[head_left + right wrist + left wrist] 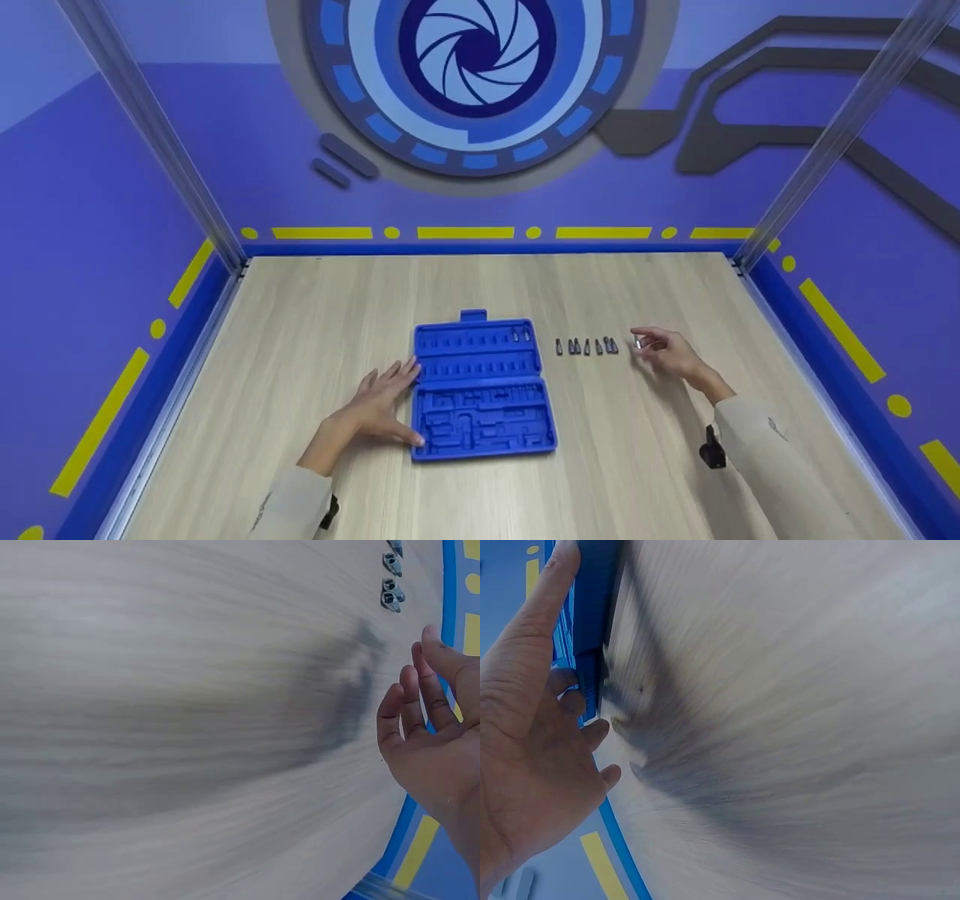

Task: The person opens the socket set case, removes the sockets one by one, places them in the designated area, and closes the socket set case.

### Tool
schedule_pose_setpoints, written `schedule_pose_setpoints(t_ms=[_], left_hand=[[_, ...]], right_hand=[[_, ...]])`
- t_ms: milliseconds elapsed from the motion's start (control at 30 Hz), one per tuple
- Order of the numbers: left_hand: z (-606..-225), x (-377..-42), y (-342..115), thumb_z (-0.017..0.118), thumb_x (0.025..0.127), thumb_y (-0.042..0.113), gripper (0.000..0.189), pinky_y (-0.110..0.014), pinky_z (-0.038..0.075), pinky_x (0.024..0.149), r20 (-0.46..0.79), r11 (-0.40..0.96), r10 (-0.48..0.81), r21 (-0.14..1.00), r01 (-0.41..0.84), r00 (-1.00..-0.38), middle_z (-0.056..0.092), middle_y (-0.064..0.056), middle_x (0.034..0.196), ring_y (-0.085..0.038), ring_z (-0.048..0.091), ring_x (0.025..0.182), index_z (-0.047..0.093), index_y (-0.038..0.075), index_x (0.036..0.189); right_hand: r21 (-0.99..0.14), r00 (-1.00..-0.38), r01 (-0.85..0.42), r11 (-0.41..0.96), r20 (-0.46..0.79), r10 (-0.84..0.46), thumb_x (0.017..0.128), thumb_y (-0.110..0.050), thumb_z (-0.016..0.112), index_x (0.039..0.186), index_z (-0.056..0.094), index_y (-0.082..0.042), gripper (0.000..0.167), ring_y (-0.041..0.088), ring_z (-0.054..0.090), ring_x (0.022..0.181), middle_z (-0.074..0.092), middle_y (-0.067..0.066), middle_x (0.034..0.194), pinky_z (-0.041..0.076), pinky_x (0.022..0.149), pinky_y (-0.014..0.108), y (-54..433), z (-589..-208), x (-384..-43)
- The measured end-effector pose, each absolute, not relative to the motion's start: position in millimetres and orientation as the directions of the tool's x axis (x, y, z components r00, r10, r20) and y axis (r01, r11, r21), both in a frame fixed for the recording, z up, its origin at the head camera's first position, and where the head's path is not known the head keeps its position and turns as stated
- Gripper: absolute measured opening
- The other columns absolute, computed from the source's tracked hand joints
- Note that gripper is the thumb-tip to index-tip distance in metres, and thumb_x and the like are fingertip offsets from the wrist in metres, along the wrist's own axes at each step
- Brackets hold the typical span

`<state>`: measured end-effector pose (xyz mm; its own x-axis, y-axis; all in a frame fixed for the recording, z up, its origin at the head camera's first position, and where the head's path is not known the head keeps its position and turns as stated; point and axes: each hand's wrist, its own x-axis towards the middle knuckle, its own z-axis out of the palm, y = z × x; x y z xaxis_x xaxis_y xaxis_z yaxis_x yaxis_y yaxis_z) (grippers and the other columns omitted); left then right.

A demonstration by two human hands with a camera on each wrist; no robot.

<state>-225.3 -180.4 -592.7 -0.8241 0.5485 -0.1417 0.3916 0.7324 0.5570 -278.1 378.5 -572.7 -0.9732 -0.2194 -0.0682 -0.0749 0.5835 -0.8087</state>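
A blue plastic case (484, 381) lies unfolded around the middle of the table (322, 300), its latch tab (473, 316) pointing to the far edge and its moulded half nearer the person. The left hand (373, 407) is spread along the side of the case that faces the table's left edge, fingers loosely extended and gripping nothing; its thumb touches the case's near left corner, and its fingertips reach the side of the lid half. Two small bits (527, 337) sit in slots at the lid's far right corner. Between the case and the table's right edge, a row of seven loose metal bits (587, 347) stretches sideways, some single and some in close pairs. Just beyond the row's right end, the right hand (671, 354) is raised above the table with its fingers bent, pinching a small shiny metal piece (639, 342) between thumb and finger; its exact shape is too small to tell. Beige sleeves (776, 457) cover both forearms, and a purple-blue wall (225, 165) with yellow dashes rises behind the far edge.
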Motion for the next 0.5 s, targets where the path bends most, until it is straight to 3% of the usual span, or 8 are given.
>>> schedule_pose_setpoints(t_ms=[133, 333, 500], left_hand=[[-593.0, -225.2, -181.0, 0.091, 0.066, 0.056, 0.132, -0.072, 0.005, 0.124, -0.145, 0.735, 0.548, 0.554, 0.392, -0.824, 0.014, -0.019, 0.171, -0.048, 0.012, 0.157, 0.020, 0.003, 0.162], [-592.1, -225.7, -180.2, 0.091, 0.066, 0.056, 0.132, -0.071, 0.004, 0.124, -0.154, 0.737, 0.545, 0.557, 0.383, -0.824, 0.013, -0.018, 0.172, -0.048, 0.011, 0.157, 0.019, 0.004, 0.163], [-592.5, -224.1, -180.1, 0.092, 0.066, 0.055, 0.132, -0.071, 0.004, 0.125, -0.162, 0.743, 0.540, 0.552, 0.378, -0.826, 0.012, -0.017, 0.172, -0.047, 0.011, 0.157, 0.018, 0.004, 0.163]], right_hand=[[-0.804, -0.980, -0.064, 0.591, -0.062, -0.191, 0.098, 0.006, 0.059, 0.140, 0.050, 0.014, 0.044, 0.025, 0.064, 0.099, 0.064, 0.031, 0.115, 0.049, 0.075, 0.014, 373.2, -581.7, -280.7], [-0.779, -0.987, -0.077, 0.622, -0.030, -0.160, 0.096, 0.003, 0.066, 0.135, 0.056, 0.014, 0.042, 0.026, 0.066, 0.096, 0.067, 0.030, 0.109, 0.048, 0.076, 0.012, 363.6, -595.8, -283.8], [-0.754, -0.988, -0.075, 0.653, -0.031, -0.150, 0.096, 0.004, 0.064, 0.135, 0.054, 0.015, 0.042, 0.029, 0.061, 0.094, 0.062, 0.031, 0.111, 0.047, 0.072, 0.015, 357.1, -600.1, -284.7]])
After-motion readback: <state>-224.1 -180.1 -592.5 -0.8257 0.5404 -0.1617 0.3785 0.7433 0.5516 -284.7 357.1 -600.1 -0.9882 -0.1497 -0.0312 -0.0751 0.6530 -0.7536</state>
